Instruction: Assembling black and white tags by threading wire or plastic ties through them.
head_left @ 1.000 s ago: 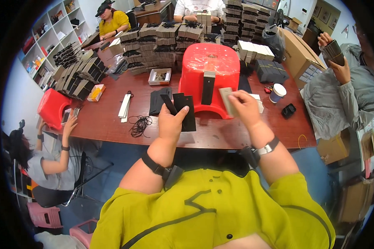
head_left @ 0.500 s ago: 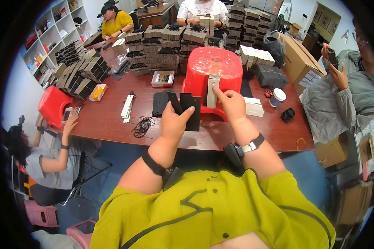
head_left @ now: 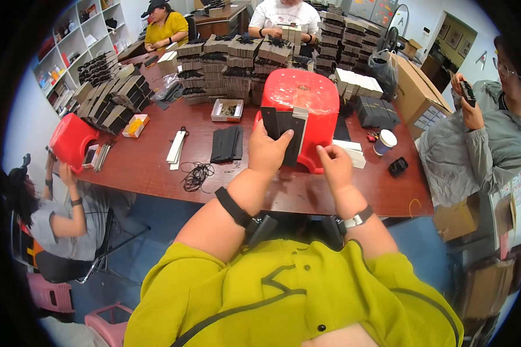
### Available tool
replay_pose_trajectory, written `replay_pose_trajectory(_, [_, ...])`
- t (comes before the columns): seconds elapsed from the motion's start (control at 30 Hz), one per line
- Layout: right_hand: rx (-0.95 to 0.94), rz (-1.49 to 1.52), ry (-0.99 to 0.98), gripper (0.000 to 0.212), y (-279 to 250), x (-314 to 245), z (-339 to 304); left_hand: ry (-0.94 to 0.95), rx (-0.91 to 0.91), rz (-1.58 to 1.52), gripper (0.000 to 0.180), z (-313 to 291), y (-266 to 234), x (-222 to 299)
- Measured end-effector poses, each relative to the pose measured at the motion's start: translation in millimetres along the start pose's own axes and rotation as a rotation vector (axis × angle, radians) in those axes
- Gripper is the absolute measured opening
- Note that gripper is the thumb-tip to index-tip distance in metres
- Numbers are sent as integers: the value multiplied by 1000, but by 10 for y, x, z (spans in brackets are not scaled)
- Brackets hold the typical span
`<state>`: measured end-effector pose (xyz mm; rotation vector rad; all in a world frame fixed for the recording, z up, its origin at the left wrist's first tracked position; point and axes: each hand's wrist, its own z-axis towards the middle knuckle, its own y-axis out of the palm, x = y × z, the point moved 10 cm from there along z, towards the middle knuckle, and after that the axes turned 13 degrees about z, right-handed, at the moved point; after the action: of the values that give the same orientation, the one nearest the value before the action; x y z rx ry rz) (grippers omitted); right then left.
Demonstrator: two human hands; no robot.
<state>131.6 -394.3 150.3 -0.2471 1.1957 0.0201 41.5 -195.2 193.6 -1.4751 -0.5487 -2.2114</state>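
Observation:
My left hand [head_left: 266,152] is closed round several black cards [head_left: 285,132], thumb across their front. They are held upright before an upturned red plastic stool [head_left: 301,89] on the table. A stack of pale tags [head_left: 300,111] shows just past the cards' upper right edge, mostly hidden by them. My right hand [head_left: 337,168] is beside the stool's lower right side, thumb and forefinger pinched together. Whether anything thin is between those fingertips I cannot make out. To the left of my left hand lies a pile of black cards [head_left: 226,144].
Nearby lie white tags [head_left: 177,147], tangled black cord [head_left: 197,176], a small parts box [head_left: 227,110] and a paper cup [head_left: 385,142]. Tall stacks of bundled tags [head_left: 240,52] line the back. Co-workers sit left and behind; a person [head_left: 474,121] stands at right holding something.
My left hand has moved right and up, bringing the black cards in front of the pale stack. My right hand has left that stack and dropped to the lower right.

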Motion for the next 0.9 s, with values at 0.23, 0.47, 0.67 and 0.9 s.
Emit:
replay_pose_trajectory(0.23, [-60, -796, -330, 39, -598, 443, 458, 43, 16, 31, 35, 3, 60, 40])
replay_pose_trajectory(0.47, [-322, -833, -294, 33, -511, 707, 511, 31, 61, -83, 35, -23, 71, -24])
replay_pose_trajectory(0.67, [-275, -666, -555, 10, -641, 561, 441, 45, 71, 35, 37, -39, 54, 50])
replay_pose_trajectory(0.9, [-188, -563, -600, 10, -744, 367, 333, 1, 109, 19, 34, 1, 11, -118])
